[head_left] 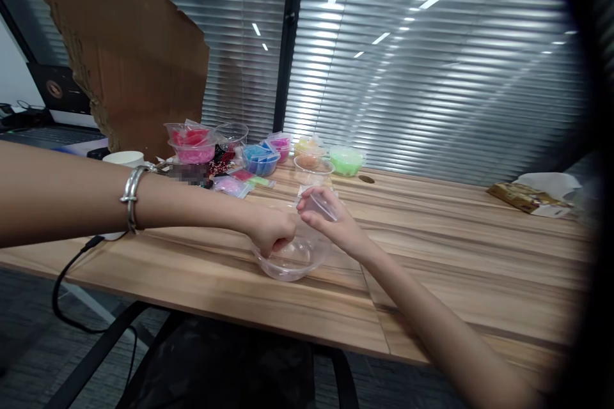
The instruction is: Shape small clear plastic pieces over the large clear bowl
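A clear plastic bowl [286,273] stands on the table in front of me. My left hand [272,230], with a silver bangle on its wrist, is closed in a fist over the left side of this bowl. What it holds, if anything, is hidden. My right hand [330,220] reaches in from the right at the bowl's far right side. Its thumb and fingers curve around a small clear plastic cup [320,206], whose outline is hard to make out. Just behind my right hand is another clear container [314,174].
At the back stand bowls with pink [194,152], blue [259,160] and green contents [346,161], and small packets [233,186] lie nearby. A cardboard sheet [148,51] leans at left near a laptop [52,131]. A tissue pack [530,198] lies far right.
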Motion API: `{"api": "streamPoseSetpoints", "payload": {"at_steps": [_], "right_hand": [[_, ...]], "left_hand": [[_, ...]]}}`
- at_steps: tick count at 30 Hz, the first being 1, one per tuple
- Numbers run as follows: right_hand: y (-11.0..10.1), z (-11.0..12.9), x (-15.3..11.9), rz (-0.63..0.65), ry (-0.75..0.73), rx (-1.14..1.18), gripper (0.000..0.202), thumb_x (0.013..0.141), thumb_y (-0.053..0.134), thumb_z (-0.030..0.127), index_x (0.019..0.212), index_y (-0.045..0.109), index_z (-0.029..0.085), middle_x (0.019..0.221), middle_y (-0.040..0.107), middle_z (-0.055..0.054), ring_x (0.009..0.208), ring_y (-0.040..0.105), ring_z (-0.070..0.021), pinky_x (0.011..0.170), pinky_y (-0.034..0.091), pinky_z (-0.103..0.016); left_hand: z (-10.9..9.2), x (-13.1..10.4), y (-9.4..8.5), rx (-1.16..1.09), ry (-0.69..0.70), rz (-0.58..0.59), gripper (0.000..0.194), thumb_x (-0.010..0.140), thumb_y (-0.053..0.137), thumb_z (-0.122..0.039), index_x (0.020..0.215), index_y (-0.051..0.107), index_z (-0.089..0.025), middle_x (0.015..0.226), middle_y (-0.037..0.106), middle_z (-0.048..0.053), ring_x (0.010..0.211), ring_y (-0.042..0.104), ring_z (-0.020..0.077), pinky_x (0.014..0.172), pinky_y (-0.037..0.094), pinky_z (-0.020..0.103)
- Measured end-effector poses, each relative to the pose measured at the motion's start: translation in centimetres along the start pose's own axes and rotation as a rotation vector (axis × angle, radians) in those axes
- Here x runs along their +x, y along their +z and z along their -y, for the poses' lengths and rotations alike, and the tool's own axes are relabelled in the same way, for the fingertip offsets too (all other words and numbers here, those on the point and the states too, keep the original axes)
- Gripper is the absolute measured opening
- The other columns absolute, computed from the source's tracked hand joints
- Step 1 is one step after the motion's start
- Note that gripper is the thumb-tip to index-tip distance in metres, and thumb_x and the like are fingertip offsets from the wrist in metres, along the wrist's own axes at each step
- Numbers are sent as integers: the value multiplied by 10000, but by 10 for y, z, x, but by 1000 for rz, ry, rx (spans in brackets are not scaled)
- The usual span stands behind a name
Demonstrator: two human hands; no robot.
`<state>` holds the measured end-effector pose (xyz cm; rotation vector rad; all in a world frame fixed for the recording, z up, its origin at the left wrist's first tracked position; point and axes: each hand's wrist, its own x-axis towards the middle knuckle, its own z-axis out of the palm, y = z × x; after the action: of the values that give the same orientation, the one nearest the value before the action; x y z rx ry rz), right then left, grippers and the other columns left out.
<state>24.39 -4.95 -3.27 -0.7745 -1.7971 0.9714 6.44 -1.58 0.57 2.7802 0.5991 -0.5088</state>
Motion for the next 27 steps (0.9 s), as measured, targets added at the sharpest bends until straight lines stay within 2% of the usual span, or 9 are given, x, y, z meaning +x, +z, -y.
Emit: {"api": "streamPoseSetpoints", "payload": {"at_steps": [5, 10, 16, 22, 25, 27], "right_hand": [[-7, -4, -2, 61, 18, -291, 372, 784, 696, 438, 1060, 529, 254, 1137, 541, -38, 1109, 502, -226, 1003, 370, -394], [-8, -3, -2, 92, 1, -398, 340, 785, 688, 465, 997, 548, 237, 1081, 542, -35, 1048, 516, -213, 958, 401, -379], [-6, -1, -2, 146, -14, -388, 268, 801, 672, 465, 892, 590, 226, 1013, 556, -33, 1000, 526, -203, 924, 411, -361], [0, 2, -2, 99, 20, -244, 200, 801, 694, 368, 853, 588, 207, 938, 612, -17, 949, 573, -190, 895, 436, -347], [2, 1, -1, 87, 15, -174, 166, 832, 662, 355, 911, 634, 212, 989, 651, -27, 994, 594, -196, 935, 439, -363], [3, 0, -1, 98, 1, -152, 198, 868, 618, 361, 1009, 673, 233, 1091, 662, -34, 1080, 585, -201, 992, 418, -377]], "left_hand": [[-1, -5, -5, -64, -21, 50, 133, 639, 639, -14, 652, 588, -136, 682, 616, 0, 621, 509, 116, 527, 379, 212], [-8, -8, -8, -47, -13, 64, 153, 658, 639, 3, 667, 576, -136, 669, 584, -12, 608, 486, 102, 521, 358, 198], [-5, -9, -4, -67, 63, 13, 182, 699, 615, 2, 628, 539, -147, 621, 547, -20, 599, 472, 106, 541, 355, 206], [2, -8, 5, 36, 59, -41, 136, 714, 597, -27, 640, 585, -141, 689, 613, 19, 634, 492, 121, 541, 346, 220], [8, -5, 13, 95, 76, -106, 115, 682, 603, -25, 641, 603, -132, 735, 645, 43, 665, 519, 132, 551, 361, 221], [13, -3, 18, 104, 83, -213, 127, 648, 608, -17, 597, 588, -131, 693, 642, 35, 633, 518, 125, 547, 368, 219]]}}
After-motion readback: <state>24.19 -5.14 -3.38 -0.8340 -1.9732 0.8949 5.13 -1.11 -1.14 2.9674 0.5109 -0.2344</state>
